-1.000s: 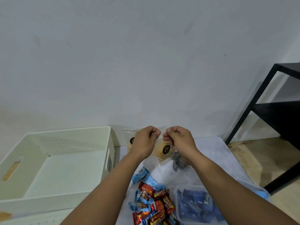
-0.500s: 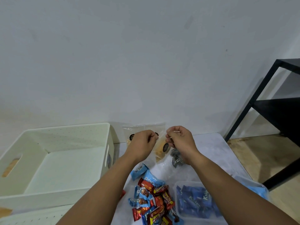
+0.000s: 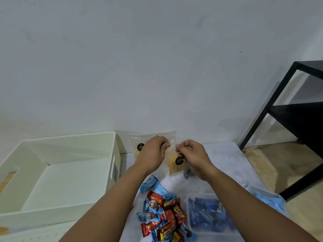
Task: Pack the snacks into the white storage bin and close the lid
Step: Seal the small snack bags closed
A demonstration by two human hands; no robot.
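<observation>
Snacks are what the job turns on, and the one in hand is a clear plastic pouch of pale yellow chips (image 3: 172,163) with a round black label, held up over the grey-white marbled tabletop (image 3: 225,158) near the wall. The person's left hand (image 3: 153,153) and right hand (image 3: 191,154) both have their fingers curled and pinch the pouch's top edge from either side. The empty white plastic storage bin (image 3: 57,173) with a dotted inner wall sits well to the left, and no lid can be made out with certainty. The pinch on thin, slick film looks weak, so the pouch may slip or tear open if pulled apart, and squeezing it would likely crush the chips. Swinging it left could also brush the second clear pouch (image 3: 139,145) propped against the wall and tip it over. Below the forearms lie loose red and blue wrapped candies (image 3: 162,212) and a clear tub of dark blue wrapped sweets (image 3: 208,215), which a low forearm could scatter. Both black labels carry small print too fine to read; the blue wrappers show letters like "Kal", and the rest is hidden.
</observation>
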